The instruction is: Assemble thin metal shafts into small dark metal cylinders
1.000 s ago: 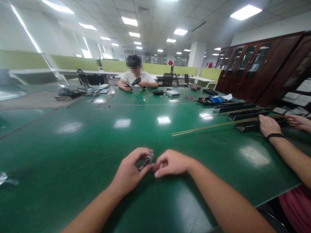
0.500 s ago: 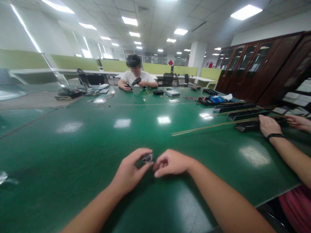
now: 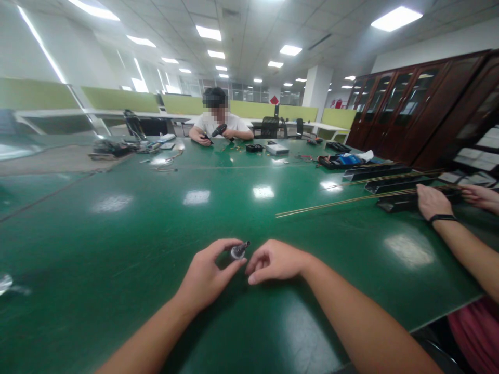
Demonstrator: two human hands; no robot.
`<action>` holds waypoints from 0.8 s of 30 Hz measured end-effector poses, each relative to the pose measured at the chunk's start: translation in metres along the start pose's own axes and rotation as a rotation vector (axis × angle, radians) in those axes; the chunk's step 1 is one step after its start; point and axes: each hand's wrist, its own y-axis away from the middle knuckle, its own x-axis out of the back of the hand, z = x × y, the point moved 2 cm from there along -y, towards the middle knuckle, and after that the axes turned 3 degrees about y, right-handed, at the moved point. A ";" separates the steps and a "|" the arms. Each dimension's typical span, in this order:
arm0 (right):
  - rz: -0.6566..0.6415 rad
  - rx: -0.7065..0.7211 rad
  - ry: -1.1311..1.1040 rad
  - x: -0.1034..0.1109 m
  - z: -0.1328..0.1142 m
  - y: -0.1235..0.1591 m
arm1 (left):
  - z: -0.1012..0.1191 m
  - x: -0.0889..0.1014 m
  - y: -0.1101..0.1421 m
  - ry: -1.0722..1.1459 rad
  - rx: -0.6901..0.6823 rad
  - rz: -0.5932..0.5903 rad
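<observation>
Table (image 3: 156,223) deep green, patched with white glare. Near middle, small metal piece (image 3: 238,252) silver and dark grey. To my right: thin rods (image 3: 331,205) brassy gold, wristband (image 3: 442,217) black, clothing (image 3: 473,327) dusky red. Far: shirt (image 3: 236,123) white, dividers (image 3: 183,105) yellow-green, cabinets (image 3: 409,104) dark reddish brown.

I see a grey sheen on the small metal part (image 3: 237,252) at the fingertips of my left hand (image 3: 212,266) — its finer texture is too small to tell. The green tabletop (image 3: 156,228) looks smooth and glossy, mirroring the ceiling lights (image 3: 291,50) in white patches. To my right, thin rods (image 3: 323,208) gleam like brass beside dark, metal-looking channels (image 3: 392,203). The cabinets (image 3: 413,98) read as polished dark wood with glass panes; the white shirt (image 3: 238,124) is matt cloth — so is the red garment (image 3: 477,332).
</observation>
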 end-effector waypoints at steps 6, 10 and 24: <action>0.007 0.017 -0.004 -0.001 0.001 -0.001 | 0.000 0.000 0.001 0.016 -0.052 -0.056; 0.006 0.016 -0.031 -0.001 0.002 -0.001 | 0.001 0.000 0.000 -0.002 -0.061 -0.051; 0.411 -0.020 -0.045 0.006 0.009 -0.008 | 0.002 0.000 0.001 -0.014 -0.027 0.017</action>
